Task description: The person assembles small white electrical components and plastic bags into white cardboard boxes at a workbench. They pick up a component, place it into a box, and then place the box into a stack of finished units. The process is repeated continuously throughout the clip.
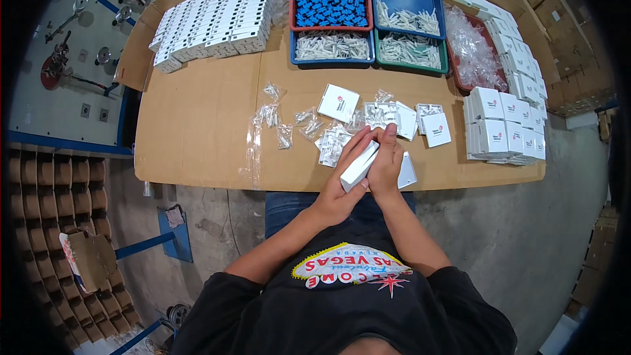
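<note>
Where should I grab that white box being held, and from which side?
Probably by its left and right faces, from both sides: the white box looks slim, its narrow edge facing up between the left grip and right grip.

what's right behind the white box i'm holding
Beyond the white box, past your left hand and right hand, an open box of white pieces shows. Your hands cover whatever lies directly beneath them.
</note>
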The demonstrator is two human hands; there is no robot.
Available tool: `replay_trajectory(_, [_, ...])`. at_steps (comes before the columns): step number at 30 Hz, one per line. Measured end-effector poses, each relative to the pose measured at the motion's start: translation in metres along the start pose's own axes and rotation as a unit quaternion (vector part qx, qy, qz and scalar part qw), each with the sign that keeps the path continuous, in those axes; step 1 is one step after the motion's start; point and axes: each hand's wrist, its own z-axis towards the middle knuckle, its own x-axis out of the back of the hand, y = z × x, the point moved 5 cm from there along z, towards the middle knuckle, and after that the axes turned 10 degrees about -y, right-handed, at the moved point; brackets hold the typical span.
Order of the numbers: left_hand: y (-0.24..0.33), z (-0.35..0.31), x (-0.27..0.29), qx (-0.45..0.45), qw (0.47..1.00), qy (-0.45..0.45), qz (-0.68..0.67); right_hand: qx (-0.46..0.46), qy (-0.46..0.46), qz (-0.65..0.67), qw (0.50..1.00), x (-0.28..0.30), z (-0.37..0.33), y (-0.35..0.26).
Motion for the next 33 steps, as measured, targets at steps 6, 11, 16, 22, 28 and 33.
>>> replay_trajectory(6, [-0.005,0.000,-0.003,0.022,1.000,0.001,0.001,-0.008,0.017,-0.009,1.000,0.004,0.003,0.000])
replay_trajectory(11, [-0.003,0.001,0.000,0.041,0.999,-0.003,-0.010,-0.021,-0.015,0.024,0.999,0.012,0.008,-0.006])
replay_trajectory(16, [-0.004,-0.004,-0.009,0.039,0.999,-0.025,0.023,0.079,0.031,-0.016,0.996,0.013,0.004,-0.011])
replay_trajectory(22, [-0.014,-0.007,-0.013,0.052,0.998,0.001,-0.022,0.016,0.034,-0.042,0.998,0.015,0.006,-0.002])
replay_trajectory(28, [-0.026,-0.012,-0.010,0.160,0.958,0.089,-0.222,-0.042,-0.012,-0.145,0.988,0.004,0.013,-0.001])
replay_trajectory(33, [-0.020,-0.010,-0.015,0.135,0.961,0.101,-0.218,-0.006,0.019,-0.102,0.995,0.004,0.011,0.008])
